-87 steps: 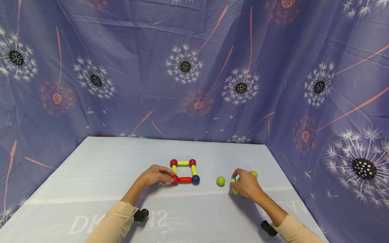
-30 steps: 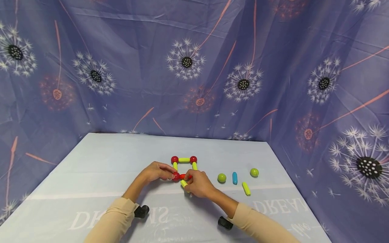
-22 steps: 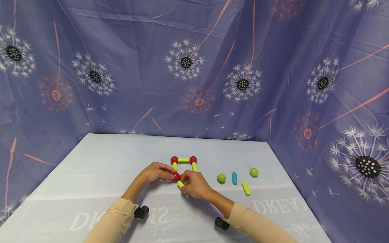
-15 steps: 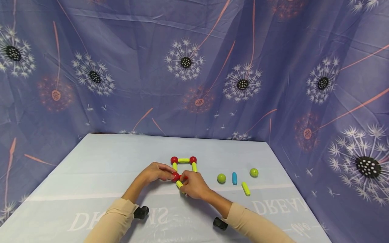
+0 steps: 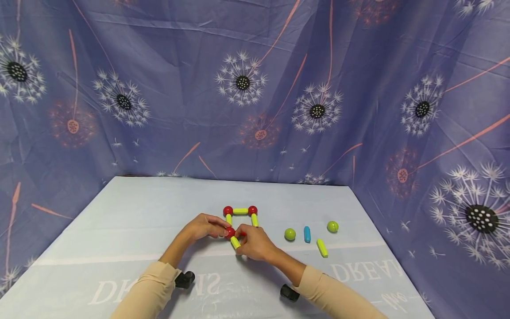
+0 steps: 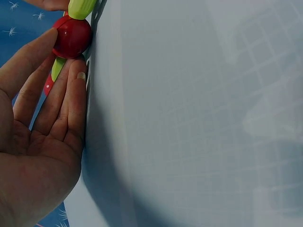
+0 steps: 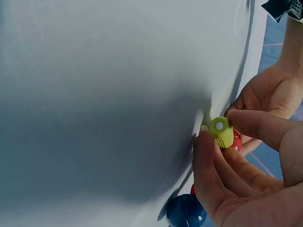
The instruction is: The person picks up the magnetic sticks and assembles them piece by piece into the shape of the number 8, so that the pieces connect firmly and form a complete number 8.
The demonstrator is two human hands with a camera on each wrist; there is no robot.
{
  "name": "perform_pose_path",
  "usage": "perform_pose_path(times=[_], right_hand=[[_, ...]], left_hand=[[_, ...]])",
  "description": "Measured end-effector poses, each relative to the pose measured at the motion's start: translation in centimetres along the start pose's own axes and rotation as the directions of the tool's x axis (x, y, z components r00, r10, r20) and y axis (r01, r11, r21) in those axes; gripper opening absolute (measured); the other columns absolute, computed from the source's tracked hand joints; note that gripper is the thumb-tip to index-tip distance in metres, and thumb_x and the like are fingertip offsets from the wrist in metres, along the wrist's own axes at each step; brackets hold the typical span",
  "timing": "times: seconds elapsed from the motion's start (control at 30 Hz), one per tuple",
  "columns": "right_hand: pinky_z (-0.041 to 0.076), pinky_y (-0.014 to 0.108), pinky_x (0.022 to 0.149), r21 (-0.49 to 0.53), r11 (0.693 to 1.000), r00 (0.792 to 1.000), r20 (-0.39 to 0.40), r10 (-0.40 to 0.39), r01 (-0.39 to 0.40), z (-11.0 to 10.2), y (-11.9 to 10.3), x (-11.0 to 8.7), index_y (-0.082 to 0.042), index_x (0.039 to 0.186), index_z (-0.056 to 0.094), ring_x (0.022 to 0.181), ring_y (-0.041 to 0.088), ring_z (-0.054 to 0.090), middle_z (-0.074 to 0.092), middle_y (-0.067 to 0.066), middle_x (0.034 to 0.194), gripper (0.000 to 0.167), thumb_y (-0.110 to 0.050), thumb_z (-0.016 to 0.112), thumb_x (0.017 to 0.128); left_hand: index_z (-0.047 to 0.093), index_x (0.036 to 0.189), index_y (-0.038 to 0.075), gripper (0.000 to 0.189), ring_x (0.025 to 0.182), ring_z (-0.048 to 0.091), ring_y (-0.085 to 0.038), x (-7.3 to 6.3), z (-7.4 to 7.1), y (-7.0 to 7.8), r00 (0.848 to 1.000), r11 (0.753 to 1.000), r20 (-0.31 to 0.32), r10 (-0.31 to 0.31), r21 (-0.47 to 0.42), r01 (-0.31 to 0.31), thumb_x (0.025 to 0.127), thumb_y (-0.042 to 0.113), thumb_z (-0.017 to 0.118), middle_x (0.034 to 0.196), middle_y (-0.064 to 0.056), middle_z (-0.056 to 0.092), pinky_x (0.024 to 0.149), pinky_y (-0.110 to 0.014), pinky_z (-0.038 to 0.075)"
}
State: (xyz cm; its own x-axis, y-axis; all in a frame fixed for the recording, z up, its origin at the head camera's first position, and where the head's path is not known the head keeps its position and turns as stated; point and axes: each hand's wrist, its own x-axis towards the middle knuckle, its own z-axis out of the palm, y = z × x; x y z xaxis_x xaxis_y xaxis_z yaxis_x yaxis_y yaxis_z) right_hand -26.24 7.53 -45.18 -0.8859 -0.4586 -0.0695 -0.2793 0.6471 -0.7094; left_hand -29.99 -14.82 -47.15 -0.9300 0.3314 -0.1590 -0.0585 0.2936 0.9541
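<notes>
My left hand (image 5: 204, 228) holds the near-left red ball (image 5: 229, 232) of a square of balls and rods, thumb and fingertips on either side of it in the left wrist view. Between thumb and fingers, my right hand (image 5: 256, 244) pinches a yellow-green rod (image 5: 235, 242). The rod's far end meets that red ball and its free end, with a silvery dot, points toward the right wrist camera. Two more red balls form the far corners, joined by a yellow-green bar (image 5: 241, 211). A blue ball (image 7: 186, 211), hidden behind my right hand in the head view, shows in the right wrist view.
To the right lie a green ball (image 5: 290, 234), a blue rod (image 5: 307, 234), a loose yellow-green stick (image 5: 322, 248) and a second green ball (image 5: 332, 227). A pale cloth covers the table (image 5: 159, 199). Patterned purple curtains (image 5: 179, 110) stand behind and at the sides.
My right hand has moved left from the loose pieces to the square, bringing a yellow-green rod. Over the last second the rod has come up against the red ball. My left hand stays there.
</notes>
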Motion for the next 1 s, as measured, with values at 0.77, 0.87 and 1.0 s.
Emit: perform_pose_path(times=[0.77, 0.87, 1.0], right_hand=[[0.048, 0.025, 0.051, 0.091, 0.995, 0.999, -0.022, 0.03, -0.028, 1.7, -0.5, -0.3, -0.003, 0.107, 0.06, 0.052, 0.011, 0.063, 0.067, -0.004, 0.067, 0.035, -0.014, 0.081, 0.082], [0.049, 0.024, 0.052, 0.093, 0.995, 0.999, -0.021, 0.03, -0.028, 1.7, -0.5, -0.2, -0.004, 0.109, 0.06, 0.053, 0.011, 0.063, 0.068, -0.005, 0.068, 0.036, -0.016, 0.081, 0.082], [0.05, 0.025, 0.053, 0.118, 0.992, 0.999, -0.013, 0.033, -0.031, 1.8, -0.7, -0.2, -0.003, 0.11, 0.06, 0.055, 0.013, 0.065, 0.07, -0.004, 0.07, 0.036, -0.016, 0.081, 0.083]], left_hand=[[0.075, 0.115, 0.0, 0.033, 0.085, 0.068, -0.012, -0.1, 0.0, -0.2, 1.0, 1.0, 0.018, 0.018, -0.007, -0.018, 0.086, 0.015, 0.079, 0.103, -0.009, 0.079, 0.079, -0.033, 0.056], [0.075, 0.115, 0.0, 0.032, 0.086, 0.068, -0.011, -0.1, -0.1, -0.3, 0.999, 1.0, 0.022, 0.026, -0.017, -0.026, 0.086, 0.014, 0.079, 0.104, -0.01, 0.078, 0.079, -0.032, 0.056], [0.073, 0.116, -0.003, 0.032, 0.09, 0.069, -0.011, -0.1, -0.2, -0.5, 0.998, 0.998, 0.036, 0.042, -0.043, -0.04, 0.087, 0.01, 0.077, 0.107, -0.012, 0.078, 0.08, -0.03, 0.056]])
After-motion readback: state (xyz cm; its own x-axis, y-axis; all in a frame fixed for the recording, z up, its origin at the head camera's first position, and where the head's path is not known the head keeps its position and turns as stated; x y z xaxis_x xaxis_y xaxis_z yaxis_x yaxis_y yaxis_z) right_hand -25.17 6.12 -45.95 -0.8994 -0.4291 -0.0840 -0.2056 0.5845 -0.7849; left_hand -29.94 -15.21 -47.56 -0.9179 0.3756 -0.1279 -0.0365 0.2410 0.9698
